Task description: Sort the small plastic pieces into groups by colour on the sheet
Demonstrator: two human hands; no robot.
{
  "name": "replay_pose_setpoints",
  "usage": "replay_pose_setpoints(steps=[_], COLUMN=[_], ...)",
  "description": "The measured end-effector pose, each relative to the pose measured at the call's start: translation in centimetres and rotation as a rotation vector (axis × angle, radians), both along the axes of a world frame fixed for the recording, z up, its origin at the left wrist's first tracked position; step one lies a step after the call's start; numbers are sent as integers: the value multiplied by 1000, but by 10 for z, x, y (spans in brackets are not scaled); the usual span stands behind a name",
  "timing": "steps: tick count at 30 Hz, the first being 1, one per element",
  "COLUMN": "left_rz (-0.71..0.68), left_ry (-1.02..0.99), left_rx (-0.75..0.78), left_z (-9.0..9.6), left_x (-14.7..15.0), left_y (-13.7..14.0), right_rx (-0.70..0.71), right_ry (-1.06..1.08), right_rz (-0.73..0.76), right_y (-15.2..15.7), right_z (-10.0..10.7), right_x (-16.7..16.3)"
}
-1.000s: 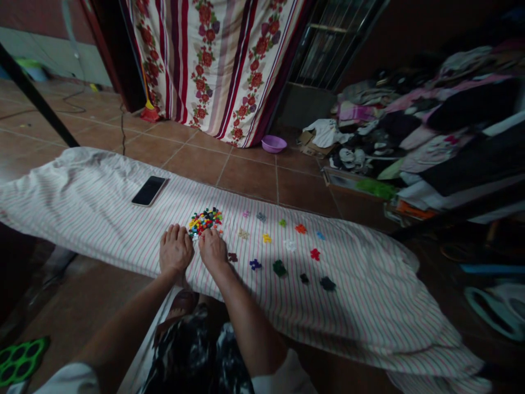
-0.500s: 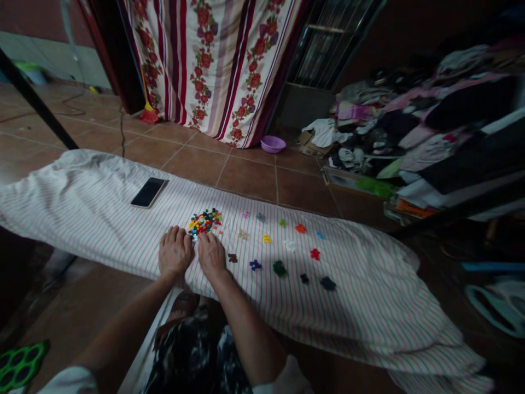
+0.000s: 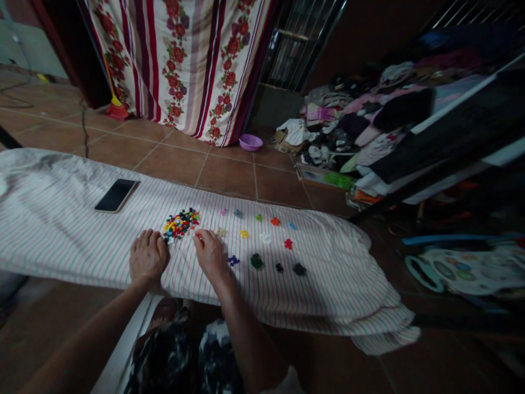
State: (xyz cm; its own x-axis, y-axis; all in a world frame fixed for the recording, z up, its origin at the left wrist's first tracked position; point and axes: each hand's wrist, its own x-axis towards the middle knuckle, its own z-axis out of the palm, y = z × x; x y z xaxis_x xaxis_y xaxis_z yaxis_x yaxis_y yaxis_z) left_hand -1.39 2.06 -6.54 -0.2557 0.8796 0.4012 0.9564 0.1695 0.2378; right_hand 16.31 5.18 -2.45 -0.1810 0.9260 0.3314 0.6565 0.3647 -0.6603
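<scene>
A mixed pile of small bright plastic pieces [image 3: 181,222] lies on the striped cloth [image 3: 82,241]. My left hand [image 3: 148,256] rests palm down at the pile's near edge, its fingers stretched out and holding nothing visible. Right of the pile, my right hand [image 3: 210,253] pinches a tiny red piece [image 3: 198,236] at its fingertips. Sorted little clusters spread out beyond it, among them a beige cluster [image 3: 221,233], a yellow cluster [image 3: 244,233], a red cluster [image 3: 289,244], an orange cluster [image 3: 275,221] and a dark green cluster [image 3: 257,261]. My right hand hides the brown cluster.
A phone [image 3: 117,195] lies on the cloth left of the pile. Past the far edge, a purple basin [image 3: 250,143] stands on the tiled floor before a floral curtain [image 3: 192,65]. Heaped clothes [image 3: 348,120] fill the right background.
My right hand has moved right, away from the pile, and now shows a red piece in its fingertips. My left hand stays by the pile. The whole view has shifted to the right.
</scene>
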Motion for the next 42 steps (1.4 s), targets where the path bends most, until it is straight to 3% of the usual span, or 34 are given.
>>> replay_pose_setpoints(steps=[5, 10, 20, 28, 34, 42], left_rz=[21, 35, 12, 18, -1, -1], left_ry=[-12, -3, -14, -32, -61, -23], left_rx=[-25, -41, -38, -30, -24, -33], left_z=[5, 8, 8, 11, 11, 9], left_x=[3, 4, 2, 5, 4, 3], left_y=[0, 0, 0, -1, -1, -1], right_rx=[-7, 7, -139, -87, -34, -25], right_ry=[122, 270, 461, 357, 244, -86], right_rz=[-97, -174, -297, -415, -554, -690], right_y=[-1, 0, 0, -4, 2, 20], right_z=[5, -5, -19, -21, -18, -16], right_x=[41, 76, 118, 148, 206, 274])
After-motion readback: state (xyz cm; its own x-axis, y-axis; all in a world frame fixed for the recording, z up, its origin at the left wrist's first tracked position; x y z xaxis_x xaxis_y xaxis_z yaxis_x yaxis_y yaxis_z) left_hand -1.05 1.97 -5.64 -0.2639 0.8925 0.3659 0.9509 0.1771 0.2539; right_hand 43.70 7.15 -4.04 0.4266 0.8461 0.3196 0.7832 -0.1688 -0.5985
